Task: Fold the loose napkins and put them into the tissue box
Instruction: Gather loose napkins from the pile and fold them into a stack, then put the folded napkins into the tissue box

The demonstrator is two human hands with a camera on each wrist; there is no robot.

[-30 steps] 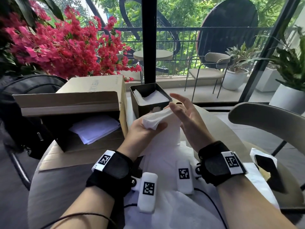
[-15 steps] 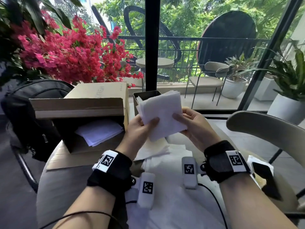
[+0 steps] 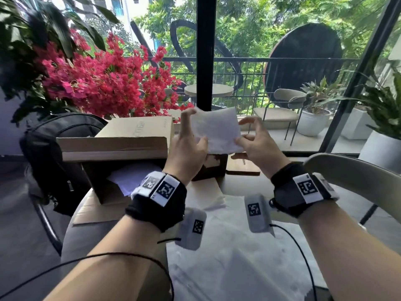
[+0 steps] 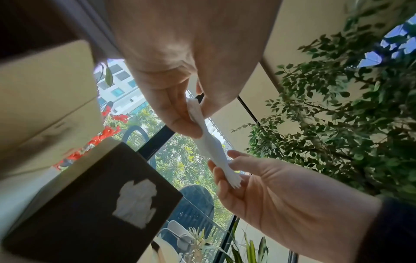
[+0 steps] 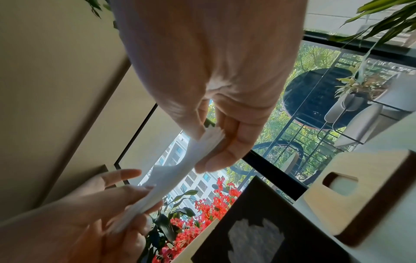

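Observation:
Both hands hold a folded white napkin (image 3: 216, 130) upright in the air, just above the dark tissue box (image 3: 213, 170). My left hand (image 3: 193, 129) pinches its left edge between thumb and fingers; my right hand (image 3: 242, 130) pinches the right edge. In the left wrist view the napkin (image 4: 211, 146) shows edge-on between the left hand (image 4: 193, 113) and the right hand (image 4: 225, 170), with the tissue box (image 4: 67, 222) below left. The right wrist view has the napkin (image 5: 173, 170) between the right hand (image 5: 209, 140) and the left hand (image 5: 135, 204), above the box (image 5: 292, 204). Loose napkins (image 3: 208, 195) lie on the table.
An open cardboard box (image 3: 121, 146) with white paper inside stands left of the tissue box. Beside it on the left is a black backpack (image 3: 54, 148). A wooden lid (image 5: 351, 186) with a slot lies right of the tissue box. A chair back (image 3: 358, 177) is at right. White sheets (image 3: 238, 268) cover the near table.
The napkin went from a bunched piece in the left hand to a flat folded square held by both hands, then rose higher above the tissue box. The head view tilted upward.

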